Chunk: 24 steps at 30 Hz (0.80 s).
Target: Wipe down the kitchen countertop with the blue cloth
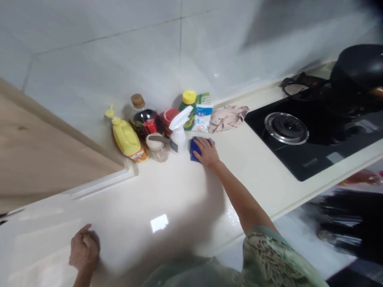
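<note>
Pressing down on a blue cloth [194, 154] with the right hand [206, 150], laid wide over the soft, squarish fabric with fingers spread rather than clenched. Lying on the smooth, glossy, pale countertop [185, 191], the cloth, just right of a smooth white spray bottle [178, 138] and on the near side of a shiny white-and-blue packet [202, 118].

Behind and around: a rounded green bottle [189, 115] with a ridged yellow cap, partly hidden; a red container [170, 115]; a crumpled, creased pale pink cloth [229, 118] to the right of the packet. Further left, a clear jar [160, 151] with a rounded pale lid, a dark bottle [146, 119] with a brown cap, and a bulging yellow plastic jug [127, 137] with a pump top.

At the near left, the left hand [85, 249], loosely part-open with one finger extended and nothing visible in its hold; impossible to tell whether touching the surface.

To the right, a flat black glass cooktop [287, 159] with a round, shiny metal burner ring [287, 128], and at the far right a curved black pan [359, 67]. Along the far side, smooth grey-white wall tiles [134, 67] with thin straight joints.
</note>
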### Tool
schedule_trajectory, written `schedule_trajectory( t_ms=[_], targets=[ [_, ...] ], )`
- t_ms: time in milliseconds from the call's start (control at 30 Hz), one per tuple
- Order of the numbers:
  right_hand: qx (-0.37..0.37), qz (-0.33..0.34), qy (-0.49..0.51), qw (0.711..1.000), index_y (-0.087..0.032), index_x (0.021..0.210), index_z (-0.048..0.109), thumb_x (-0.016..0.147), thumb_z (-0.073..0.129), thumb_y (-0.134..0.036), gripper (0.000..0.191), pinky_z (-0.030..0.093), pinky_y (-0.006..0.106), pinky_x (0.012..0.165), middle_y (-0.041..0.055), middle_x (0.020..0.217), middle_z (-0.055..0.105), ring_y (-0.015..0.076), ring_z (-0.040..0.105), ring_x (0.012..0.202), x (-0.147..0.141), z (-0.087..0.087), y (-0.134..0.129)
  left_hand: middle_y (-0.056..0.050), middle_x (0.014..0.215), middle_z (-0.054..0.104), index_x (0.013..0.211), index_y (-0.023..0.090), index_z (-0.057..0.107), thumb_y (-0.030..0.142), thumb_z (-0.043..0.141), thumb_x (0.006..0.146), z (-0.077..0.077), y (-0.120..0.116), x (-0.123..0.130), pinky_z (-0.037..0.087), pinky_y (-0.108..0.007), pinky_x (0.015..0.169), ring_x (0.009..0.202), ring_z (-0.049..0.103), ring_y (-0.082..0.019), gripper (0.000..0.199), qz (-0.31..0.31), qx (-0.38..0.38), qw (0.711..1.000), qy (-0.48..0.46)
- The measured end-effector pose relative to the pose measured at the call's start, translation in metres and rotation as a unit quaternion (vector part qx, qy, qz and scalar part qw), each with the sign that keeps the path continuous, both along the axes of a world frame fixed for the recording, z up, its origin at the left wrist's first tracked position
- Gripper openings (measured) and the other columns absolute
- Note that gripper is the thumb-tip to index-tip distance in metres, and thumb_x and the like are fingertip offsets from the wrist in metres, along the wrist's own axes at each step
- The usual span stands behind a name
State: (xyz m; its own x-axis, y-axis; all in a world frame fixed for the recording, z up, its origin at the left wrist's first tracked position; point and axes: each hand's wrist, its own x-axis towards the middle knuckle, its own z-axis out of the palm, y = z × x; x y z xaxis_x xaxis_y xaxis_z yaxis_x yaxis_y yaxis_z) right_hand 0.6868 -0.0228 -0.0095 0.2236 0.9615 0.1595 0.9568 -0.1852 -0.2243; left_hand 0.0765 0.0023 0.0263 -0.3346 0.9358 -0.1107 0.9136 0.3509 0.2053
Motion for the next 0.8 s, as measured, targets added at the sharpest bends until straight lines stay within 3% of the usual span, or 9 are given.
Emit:
schedule_trajectory(
  t_ms=[100,267,400,533,667,800],
  targets=[
    [0.016,-0.061,0.000,0.998,-0.015,0.155,0.040,0.101,0.038,-0.049,0.064,0.009,0.052,0.124,0.0122,0.162,0.038,0.0296,0.032,0.148,0.038,-0.007,-0.026,-0.015,0.128,0.063,0.130,0.022,0.063,0.029,0.030,0.093,0.001,0.004,-0.001,0.050,-0.051,0.096,0.120,0.058,-0.036,0.050,-0.011,-0.012,1.000,0.008],
    [-0.017,-0.253,-0.001,0.967,-0.012,0.156,0.037,0.102,0.038,-0.047,0.064,0.008,0.056,0.121,0.0165,0.162,0.036,0.0308,0.026,0.149,0.113,-0.015,-0.073,-0.014,0.129,0.063,0.130,0.023,0.063,0.030,0.030,0.094,-0.002,0.005,-0.005,0.051,-0.053,0.095,0.121,0.058,-0.037,0.049,-0.018,-0.019,1.000,0.017],
    [-0.040,-0.348,0.004,0.937,-0.004,0.157,0.030,0.104,0.031,-0.047,0.069,0.007,0.061,0.118,0.0255,0.162,0.029,0.0345,0.021,0.150,0.130,-0.012,-0.103,-0.014,0.130,0.063,0.131,0.024,0.062,0.031,0.030,0.095,-0.002,0.005,-0.002,0.050,-0.054,0.097,0.121,0.058,-0.037,0.049,-0.018,-0.008,1.000,0.011],
    [-0.047,-0.396,-0.004,0.917,-0.007,0.157,0.031,0.103,0.030,-0.048,0.068,0.008,0.057,0.121,0.0219,0.162,0.031,0.0316,0.022,0.150,0.092,-0.007,-0.141,-0.013,0.133,0.061,0.129,0.026,0.063,0.033,0.033,0.096,0.003,0.002,0.004,0.049,-0.055,0.098,0.121,0.059,-0.036,0.045,0.006,-0.006,1.000,-0.013],
    [-0.029,-0.400,-0.014,0.916,-0.007,0.156,0.033,0.100,0.029,-0.050,0.070,0.014,0.063,0.120,0.0220,0.160,0.035,0.0342,0.026,0.149,0.033,-0.014,-0.181,-0.010,0.132,0.062,0.122,0.026,0.067,0.029,0.039,0.095,0.014,-0.010,0.011,0.048,-0.047,0.100,0.117,0.060,-0.031,0.039,0.019,0.020,0.997,-0.071],
    [-0.019,-0.383,-0.028,0.923,-0.009,0.158,0.029,0.098,0.028,-0.051,0.073,0.016,0.068,0.117,0.0241,0.160,0.034,0.0368,0.026,0.149,-0.040,-0.025,-0.192,-0.012,0.126,0.065,0.118,0.021,0.068,0.021,0.038,0.094,0.016,-0.018,0.018,0.048,-0.042,0.096,0.112,0.062,-0.029,0.038,0.030,0.062,0.992,-0.109]
  ],
)
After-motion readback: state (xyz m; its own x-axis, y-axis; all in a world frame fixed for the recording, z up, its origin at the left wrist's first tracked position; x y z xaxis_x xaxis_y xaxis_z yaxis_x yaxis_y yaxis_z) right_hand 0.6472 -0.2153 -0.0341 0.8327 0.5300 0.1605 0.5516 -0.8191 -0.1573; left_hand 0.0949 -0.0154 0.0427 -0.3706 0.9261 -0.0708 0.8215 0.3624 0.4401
